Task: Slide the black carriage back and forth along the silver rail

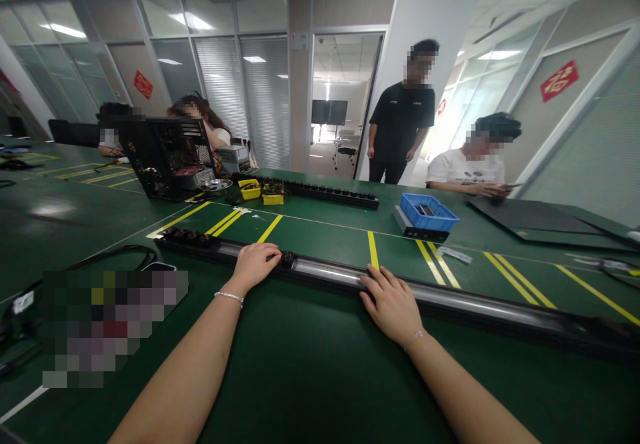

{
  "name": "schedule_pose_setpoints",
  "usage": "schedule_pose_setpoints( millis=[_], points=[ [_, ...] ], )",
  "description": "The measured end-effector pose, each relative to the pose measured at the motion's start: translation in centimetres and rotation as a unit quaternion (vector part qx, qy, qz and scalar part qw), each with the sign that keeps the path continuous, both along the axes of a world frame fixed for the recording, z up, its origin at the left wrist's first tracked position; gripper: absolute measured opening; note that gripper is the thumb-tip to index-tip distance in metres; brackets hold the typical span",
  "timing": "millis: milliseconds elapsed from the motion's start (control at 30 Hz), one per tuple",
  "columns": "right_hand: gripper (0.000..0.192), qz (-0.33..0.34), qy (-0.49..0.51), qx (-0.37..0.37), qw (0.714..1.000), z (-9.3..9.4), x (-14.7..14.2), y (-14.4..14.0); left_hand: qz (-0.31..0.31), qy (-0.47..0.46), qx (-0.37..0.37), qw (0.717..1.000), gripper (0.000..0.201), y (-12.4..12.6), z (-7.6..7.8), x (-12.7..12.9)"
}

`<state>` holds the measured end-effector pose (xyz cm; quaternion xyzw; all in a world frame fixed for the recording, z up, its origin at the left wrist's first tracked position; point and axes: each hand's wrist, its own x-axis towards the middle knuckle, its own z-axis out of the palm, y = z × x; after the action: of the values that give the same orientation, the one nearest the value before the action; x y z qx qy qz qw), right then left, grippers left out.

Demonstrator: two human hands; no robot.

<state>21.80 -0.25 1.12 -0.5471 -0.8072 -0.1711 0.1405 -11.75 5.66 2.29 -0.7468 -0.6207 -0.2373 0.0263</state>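
A long black power strip housing (330,275) lies across the green table in front of me, with a shiny channel along its top. Several black sockets (187,236) sit in its left end. One more black socket (287,259) is in the channel beside my left hand (256,265). That hand is closed over the housing, its fingertips close to this socket; part of the grip is hidden. Farther right, my right hand (393,303) rests on the housing with its fingers spread and nothing held in them.
Behind lie another power strip (330,194), yellow bins (250,189), a metal bowl (216,187) and an open computer case (173,157). A blue basket (429,212) sits on a metal box. Cables (115,252) and a blurred-out item (120,321) are at left. Several people are beyond the table.
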Motion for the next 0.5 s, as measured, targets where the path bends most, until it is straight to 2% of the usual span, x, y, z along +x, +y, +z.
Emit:
schedule_pose_setpoints(
  millis=[233, 500],
  points=[
    [0.037, 0.003, -0.001, -0.002, 1.0, 0.0, 0.0, 0.09, -0.01, -0.028, -0.005, 1.0, 0.019, -0.04, 0.07, 0.33],
    [0.037, 0.001, -0.003, -0.004, 1.0, 0.0, 0.02, 0.0, -0.074, -0.024, -0.005, 0.997, 0.025, 0.03, 0.02, 0.32]
  ],
)
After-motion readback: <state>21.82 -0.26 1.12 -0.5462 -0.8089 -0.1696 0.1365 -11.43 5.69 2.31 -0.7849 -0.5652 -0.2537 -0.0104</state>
